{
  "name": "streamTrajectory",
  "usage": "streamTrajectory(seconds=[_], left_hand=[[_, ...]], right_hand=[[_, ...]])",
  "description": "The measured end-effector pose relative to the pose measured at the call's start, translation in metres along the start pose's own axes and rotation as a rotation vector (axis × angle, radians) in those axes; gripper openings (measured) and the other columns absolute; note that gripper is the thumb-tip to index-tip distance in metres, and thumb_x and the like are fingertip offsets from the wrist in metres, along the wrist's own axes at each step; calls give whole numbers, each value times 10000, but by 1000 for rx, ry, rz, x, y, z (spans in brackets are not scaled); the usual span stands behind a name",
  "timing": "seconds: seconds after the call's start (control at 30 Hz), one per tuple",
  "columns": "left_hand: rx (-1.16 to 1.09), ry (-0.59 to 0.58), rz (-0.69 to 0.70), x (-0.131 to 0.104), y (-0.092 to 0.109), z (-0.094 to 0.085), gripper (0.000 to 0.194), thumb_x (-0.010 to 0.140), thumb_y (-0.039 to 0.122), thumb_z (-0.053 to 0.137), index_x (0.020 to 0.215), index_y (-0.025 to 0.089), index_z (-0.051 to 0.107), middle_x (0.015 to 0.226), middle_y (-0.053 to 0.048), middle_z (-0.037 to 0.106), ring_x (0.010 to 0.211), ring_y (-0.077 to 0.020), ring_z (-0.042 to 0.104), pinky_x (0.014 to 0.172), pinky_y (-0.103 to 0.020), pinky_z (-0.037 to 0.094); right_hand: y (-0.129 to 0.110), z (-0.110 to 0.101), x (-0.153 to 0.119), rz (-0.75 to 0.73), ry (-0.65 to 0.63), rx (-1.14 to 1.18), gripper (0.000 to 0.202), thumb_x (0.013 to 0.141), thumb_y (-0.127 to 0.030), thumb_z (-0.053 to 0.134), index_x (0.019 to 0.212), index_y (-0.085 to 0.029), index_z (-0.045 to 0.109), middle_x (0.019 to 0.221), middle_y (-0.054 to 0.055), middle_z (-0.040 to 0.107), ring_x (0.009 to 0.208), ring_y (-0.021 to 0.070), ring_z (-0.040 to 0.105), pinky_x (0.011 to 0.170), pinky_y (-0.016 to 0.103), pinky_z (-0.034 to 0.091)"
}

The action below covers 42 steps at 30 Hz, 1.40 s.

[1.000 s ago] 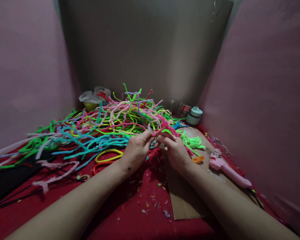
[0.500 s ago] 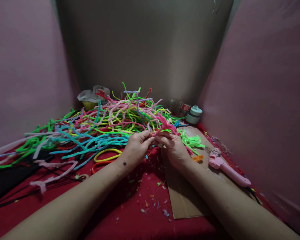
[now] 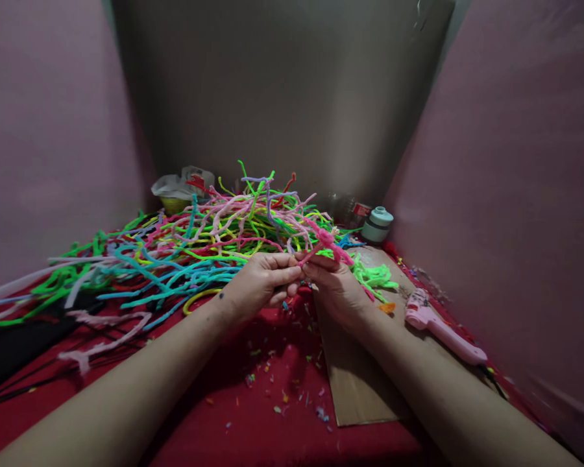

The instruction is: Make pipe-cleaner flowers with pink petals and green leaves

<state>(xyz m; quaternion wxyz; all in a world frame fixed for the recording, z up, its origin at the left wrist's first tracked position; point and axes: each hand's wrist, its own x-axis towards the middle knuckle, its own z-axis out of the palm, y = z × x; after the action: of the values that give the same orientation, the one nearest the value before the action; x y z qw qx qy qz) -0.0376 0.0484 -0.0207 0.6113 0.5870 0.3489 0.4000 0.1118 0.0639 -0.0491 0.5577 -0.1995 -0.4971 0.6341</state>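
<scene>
Between both hands is a bright pink fuzzy pipe-cleaner piece (image 3: 327,239), its twisted, bunched part rising above the fingers. My left hand (image 3: 268,279) pinches its thin lower end between thumb and fingertips. My right hand (image 3: 335,285) grips the same piece just to the right, fingertips almost touching those of the left. Behind the hands spreads a large heap of colourful pipe cleaners (image 3: 233,227). Bright green bent pieces (image 3: 376,275) lie beside the right hand.
A cardboard sheet (image 3: 360,389) lies under my right forearm on the red cloth (image 3: 272,428). A pink glue gun (image 3: 442,331) rests at right. Behind stand a pale green jar (image 3: 377,224) and a plastic bag (image 3: 172,187). Scraps dot the cloth.
My left hand has turned and its wrist has shifted left, with the lower fingers now showing. The pink piece has tilted slightly to the right. My right hand has hardly moved.
</scene>
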Motion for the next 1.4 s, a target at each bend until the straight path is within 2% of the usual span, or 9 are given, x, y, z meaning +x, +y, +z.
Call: streamTrajectory(seconds=[0.1,0.23,0.4,0.47,0.53,0.87,1.03,1.2,1.4], left_hand=[[-5,-46,-17,-1,2,-3,217,768,322,590,685,125,548,533,37,503,359,5,296,357,-133,160],[106,-48,10,0,1,0,236,800,360,531,719,139,543,539,37,488,375,-22,316,372,-154,199],[766,285,394,1,-16,9,170,828,296,475,798,160,572,688,-19,568,588,-117,507,552,-226,373],[970,345,518,1,-22,9,168,842,264,449,823,164,582,745,-34,579,661,-134,518,617,-243,377],[1008,346,551,2,-25,8,194,859,239,411,803,168,582,709,-17,559,635,-120,494,615,-234,367],[402,247,320,2,-8,11,229,803,292,509,617,159,524,489,65,399,422,-51,294,417,-183,251],[136,144,171,-1,0,12,249,776,291,558,581,152,489,423,75,397,335,-24,286,349,-162,205],[-109,-28,20,0,-2,4,251,766,324,601,630,138,502,476,52,488,292,-2,295,308,-134,200],[-314,-214,-94,2,-10,-5,150,803,289,568,787,140,565,447,81,433,268,6,168,257,-118,187]], right_hand=[[1,1,-1,-31,-11,-9,142,668,-176,708,805,-214,719,759,9,692,715,165,615,760,345,472],[1,7,-3,-59,87,-7,105,657,-177,708,755,-215,707,694,-3,673,652,157,600,702,341,481],[0,11,-6,-71,219,-34,84,626,-198,734,683,-201,673,654,-17,648,643,149,583,706,328,472],[2,10,-7,-62,226,-68,87,637,-203,732,700,-203,672,675,-16,649,654,147,583,721,327,469],[4,8,-7,-72,218,-101,99,645,-207,732,726,-208,675,710,-13,654,679,146,580,733,322,464],[-1,5,-4,-64,-9,-173,90,735,-268,670,816,-231,684,681,-24,598,612,109,494,635,266,425],[-3,6,-4,-77,-11,-143,71,725,-284,677,756,-222,694,585,-36,559,577,104,484,606,258,419],[-4,4,-1,-73,54,-138,149,644,-284,733,784,-233,729,634,-25,620,566,105,484,582,259,423],[-9,-6,2,45,-112,-185,228,686,-332,702,887,-226,724,638,-13,636,590,111,527,656,279,436]])
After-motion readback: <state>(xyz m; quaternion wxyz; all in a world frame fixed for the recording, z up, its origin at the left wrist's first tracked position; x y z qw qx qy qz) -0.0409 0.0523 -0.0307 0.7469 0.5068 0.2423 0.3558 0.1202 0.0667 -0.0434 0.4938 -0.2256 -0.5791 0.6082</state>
